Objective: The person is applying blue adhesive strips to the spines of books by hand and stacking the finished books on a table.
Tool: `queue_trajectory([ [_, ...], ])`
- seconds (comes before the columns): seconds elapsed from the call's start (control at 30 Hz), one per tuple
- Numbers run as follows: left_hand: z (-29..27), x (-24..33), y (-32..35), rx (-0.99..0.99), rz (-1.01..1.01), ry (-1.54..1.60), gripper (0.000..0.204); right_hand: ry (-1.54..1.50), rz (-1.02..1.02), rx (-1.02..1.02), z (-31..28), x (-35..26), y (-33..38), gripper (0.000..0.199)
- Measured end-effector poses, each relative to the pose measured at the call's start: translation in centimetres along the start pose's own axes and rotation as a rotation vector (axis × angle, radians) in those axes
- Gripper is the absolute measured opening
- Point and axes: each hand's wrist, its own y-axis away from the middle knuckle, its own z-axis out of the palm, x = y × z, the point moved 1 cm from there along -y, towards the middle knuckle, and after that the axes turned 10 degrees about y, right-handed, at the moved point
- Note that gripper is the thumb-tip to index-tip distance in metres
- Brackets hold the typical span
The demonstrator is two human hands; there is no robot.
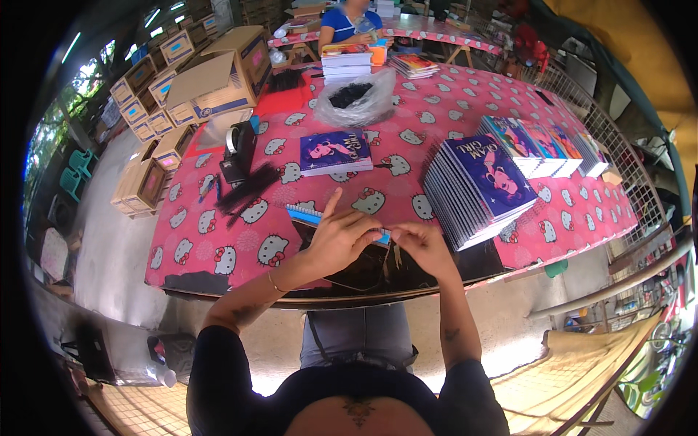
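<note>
Close to the table's front edge lies a notebook (304,214) with a blue and white edge, mostly hidden under my hands. My left hand (340,236) is over it, thumb and some fingers closed on its edge, one finger raised. My right hand (422,245) pinches at the right end of that edge; what is between its fingertips is too small to make out. Beyond my hands lies a purple-covered notebook (336,152). To the right stands a tall stack of spiral-bound purple notebooks (488,178).
A pink cat-print cloth covers the table (396,190). On the left are thin black strands (251,190) and a black device (237,151). Farther back are a plastic bag (356,102) of black pieces, book stacks (346,64), cardboard boxes (218,80) and a seated person (349,25).
</note>
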Motion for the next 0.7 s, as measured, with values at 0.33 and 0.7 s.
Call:
queue_trajectory([
  [0.33, -0.1, 1.2, 0.1, 0.016, -0.054, -0.061, 0.025, 0.151, -0.274, 0.110, 0.8, -1.7, -2.0, 0.011],
  [0.7, -7.8, 2.7, -8.4, 0.400, 0.190, 0.053, 0.027, 0.874, -0.134, 1.125, -13.6, -3.5, 6.5, 0.047],
])
